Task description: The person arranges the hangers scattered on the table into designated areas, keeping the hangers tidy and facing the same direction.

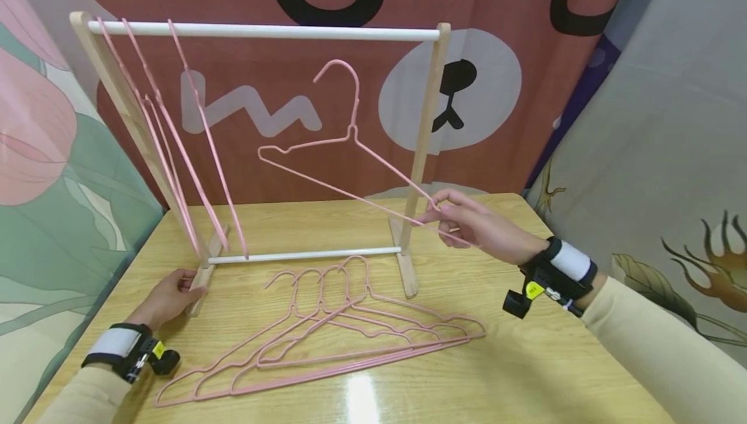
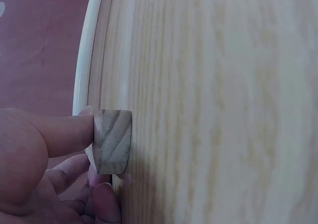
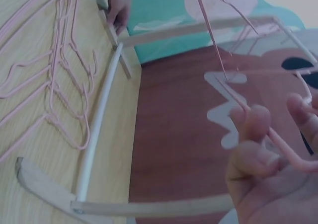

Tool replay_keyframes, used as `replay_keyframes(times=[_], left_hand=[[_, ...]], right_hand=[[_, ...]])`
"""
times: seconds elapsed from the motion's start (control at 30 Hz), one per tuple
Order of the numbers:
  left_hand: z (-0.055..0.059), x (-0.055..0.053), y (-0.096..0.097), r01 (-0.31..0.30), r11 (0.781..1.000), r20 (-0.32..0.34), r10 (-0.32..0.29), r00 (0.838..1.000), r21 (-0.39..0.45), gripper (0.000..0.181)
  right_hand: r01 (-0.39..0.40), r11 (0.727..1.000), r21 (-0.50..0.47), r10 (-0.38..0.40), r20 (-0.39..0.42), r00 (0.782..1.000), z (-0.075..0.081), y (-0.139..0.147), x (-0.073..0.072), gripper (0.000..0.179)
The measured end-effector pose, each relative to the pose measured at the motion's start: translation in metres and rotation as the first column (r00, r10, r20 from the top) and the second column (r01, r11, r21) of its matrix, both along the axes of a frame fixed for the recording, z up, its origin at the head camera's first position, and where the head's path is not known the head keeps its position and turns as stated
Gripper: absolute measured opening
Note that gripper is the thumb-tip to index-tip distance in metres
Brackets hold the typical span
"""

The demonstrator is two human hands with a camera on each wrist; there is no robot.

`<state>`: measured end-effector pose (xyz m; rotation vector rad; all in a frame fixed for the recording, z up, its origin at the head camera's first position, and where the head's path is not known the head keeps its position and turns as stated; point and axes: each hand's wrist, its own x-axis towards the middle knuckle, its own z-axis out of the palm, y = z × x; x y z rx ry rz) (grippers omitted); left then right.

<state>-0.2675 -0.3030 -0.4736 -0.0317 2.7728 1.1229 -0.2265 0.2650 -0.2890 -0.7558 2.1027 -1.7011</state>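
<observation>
My right hand (image 1: 473, 223) pinches one end of a pink clothes hanger (image 1: 356, 113), which hangs in the air with its hook up, below the white top bar (image 1: 262, 31) of a wooden rack. The right wrist view shows the fingers (image 3: 256, 124) around the hanger's wire. At the rack's left foot (image 1: 202, 281), my left hand (image 1: 166, 297) grips the wood; in the left wrist view the thumb (image 2: 64, 132) presses the foot's end block (image 2: 113, 142). Several pink hangers (image 1: 204, 119) hang at the bar's left end.
Several more pink hangers (image 1: 327, 372) lie overlapping on the wooden table (image 1: 525, 359) in front of the rack. A white lower bar (image 1: 303, 255) joins the rack's feet. Behind stands a printed curtain (image 1: 350, 152); further cloth (image 1: 659, 152) hangs at the right.
</observation>
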Motion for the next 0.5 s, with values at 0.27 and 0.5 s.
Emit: replay_keyframes(times=[0.27, 0.5], left_hand=[[0.001, 0.0, -0.001, 0.003, 1.0, 0.013, -0.003, 1.0, 0.008, 0.048], [0.001, 0.0, -0.002, 0.015, 1.0, 0.0, -0.015, 1.0, 0.001, 0.048]], right_hand=[[0.038, 0.999, 0.021, -0.036, -0.09, 0.995, 0.016, -0.033, -0.004, 0.024], [0.085, 0.996, 0.022, -0.079, -0.194, 0.978, 0.036, -0.064, -0.005, 0.024]])
